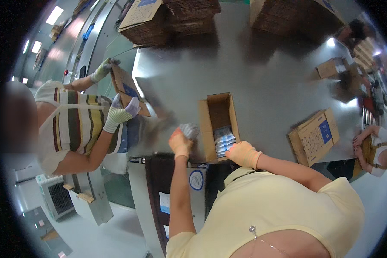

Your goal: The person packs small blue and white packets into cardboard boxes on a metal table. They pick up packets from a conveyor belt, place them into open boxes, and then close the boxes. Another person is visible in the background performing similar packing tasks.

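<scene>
An open cardboard box (224,103) stands on the metal table in front of me. Several white-and-blue packets (225,142) fill its near end in a row; the far end shows bare cardboard. My left hand (179,143), in a pale glove, is closed around silvery plastic packets (190,130) just left of the box. Blur hides how many packets it has. My right hand (244,155), also gloved, is bent over the box's near right corner, its fingertips against the nearest packets.
The metal table (185,73) bears stacks of flat cardboard (170,23) at the far left and more cardboard (294,19) at the far right. A flattened carton (316,135) lies on the right. At left a co-worker's gloved hands hold a carton (127,88); another person sits far right.
</scene>
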Demonstrator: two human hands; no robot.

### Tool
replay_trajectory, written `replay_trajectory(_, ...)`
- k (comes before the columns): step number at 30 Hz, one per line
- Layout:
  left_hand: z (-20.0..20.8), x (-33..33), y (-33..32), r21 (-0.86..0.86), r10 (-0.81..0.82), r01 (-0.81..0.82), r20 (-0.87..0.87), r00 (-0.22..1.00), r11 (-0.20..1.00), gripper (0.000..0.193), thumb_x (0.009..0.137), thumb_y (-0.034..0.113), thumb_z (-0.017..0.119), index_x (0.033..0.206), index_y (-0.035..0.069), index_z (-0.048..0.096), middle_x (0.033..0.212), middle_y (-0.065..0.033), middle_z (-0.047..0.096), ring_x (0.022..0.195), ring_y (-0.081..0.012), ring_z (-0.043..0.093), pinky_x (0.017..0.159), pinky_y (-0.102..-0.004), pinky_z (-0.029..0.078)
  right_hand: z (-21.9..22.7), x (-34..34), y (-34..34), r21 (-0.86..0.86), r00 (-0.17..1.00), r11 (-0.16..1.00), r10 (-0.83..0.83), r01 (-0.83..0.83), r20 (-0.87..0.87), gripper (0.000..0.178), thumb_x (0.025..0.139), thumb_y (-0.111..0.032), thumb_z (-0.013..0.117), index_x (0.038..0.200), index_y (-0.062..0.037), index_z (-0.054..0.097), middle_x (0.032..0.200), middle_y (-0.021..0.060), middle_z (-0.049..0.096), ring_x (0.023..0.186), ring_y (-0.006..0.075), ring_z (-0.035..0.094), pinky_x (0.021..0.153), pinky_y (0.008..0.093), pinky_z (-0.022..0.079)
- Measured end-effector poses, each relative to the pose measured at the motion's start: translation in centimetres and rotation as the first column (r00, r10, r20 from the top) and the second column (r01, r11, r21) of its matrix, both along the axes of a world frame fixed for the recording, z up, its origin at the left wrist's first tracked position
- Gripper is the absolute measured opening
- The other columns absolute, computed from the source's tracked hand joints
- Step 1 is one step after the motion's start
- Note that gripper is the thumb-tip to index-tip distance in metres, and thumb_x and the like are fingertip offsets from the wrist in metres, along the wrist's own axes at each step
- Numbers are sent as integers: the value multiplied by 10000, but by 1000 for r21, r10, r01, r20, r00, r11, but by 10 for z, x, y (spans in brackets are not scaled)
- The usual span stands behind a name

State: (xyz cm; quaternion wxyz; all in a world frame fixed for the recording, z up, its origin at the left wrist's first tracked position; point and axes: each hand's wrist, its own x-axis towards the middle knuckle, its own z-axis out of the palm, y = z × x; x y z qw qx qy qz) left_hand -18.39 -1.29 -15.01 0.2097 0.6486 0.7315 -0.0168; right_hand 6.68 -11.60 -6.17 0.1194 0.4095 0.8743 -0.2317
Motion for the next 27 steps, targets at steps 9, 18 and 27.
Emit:
replay_trajectory(9,126,48,1,-199,163,-101,945,-285,975,658,706,112,789,1274,87,458,1107,-75,624,985,-239,638,878,-379,547,-4,3,-5,40,998,998,-51,52,-24,94,803,-122,585,854,-74,648,782,118,682,788,280,683,621,397,544)
replay_trajectory(18,57,108,-23,107,-253,258,-52,966,960,948,516,293,895,1342,289,430,1546,-130,105,1419,-386,67,1055,-660,76,8,-2,-4,64,1000,998,3,-2,-19,106,818,-137,578,886,-82,638,812,112,683,809,286,676,656,401,546)
replay_trajectory(27,43,139,-17,485,-580,560,-125,805,672,666,826,331,605,1373,32,371,1424,-183,351,1336,-343,301,1105,-529,179,-9,-1,-7,117,1000,993,11,-14,24,121,807,-143,580,898,-109,652,827,87,689,765,257,680,643,382,542)
